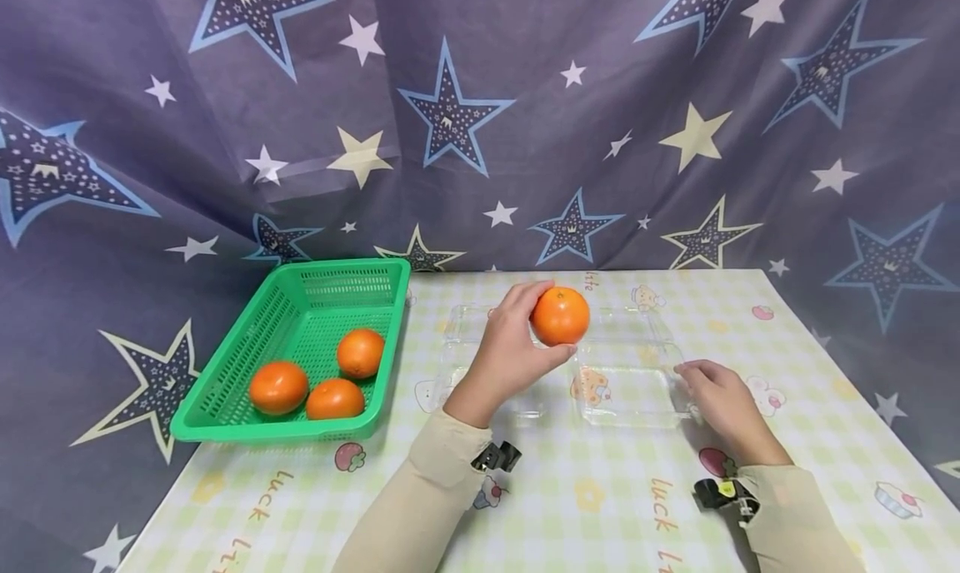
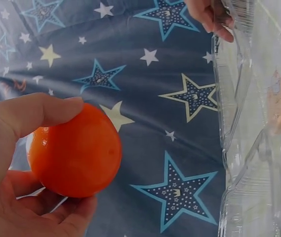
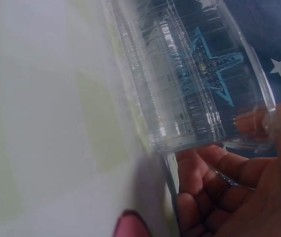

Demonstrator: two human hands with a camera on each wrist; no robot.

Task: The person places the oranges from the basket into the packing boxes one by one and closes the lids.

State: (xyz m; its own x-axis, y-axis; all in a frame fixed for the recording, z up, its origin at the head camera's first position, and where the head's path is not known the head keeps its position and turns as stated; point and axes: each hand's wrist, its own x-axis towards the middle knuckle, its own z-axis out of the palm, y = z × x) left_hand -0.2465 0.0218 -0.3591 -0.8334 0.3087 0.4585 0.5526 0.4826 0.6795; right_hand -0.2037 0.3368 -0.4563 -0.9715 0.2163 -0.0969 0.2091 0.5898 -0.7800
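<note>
- We see the left hand (image 1: 508, 358) gripping an orange (image 1: 560, 316) above the clear tray (image 1: 630, 406) on the table (image 1: 600, 506).
- The right hand (image 1: 720, 400) seems to pinch the tray's right edge.

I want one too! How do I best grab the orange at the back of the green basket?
Come straight down from above and wrap your fingers round the middle of the back orange. It is round and smooth, so any side fits a hand. The green basket has walls all round, and two more oranges sit just in front, so the top is the open way in.
</note>
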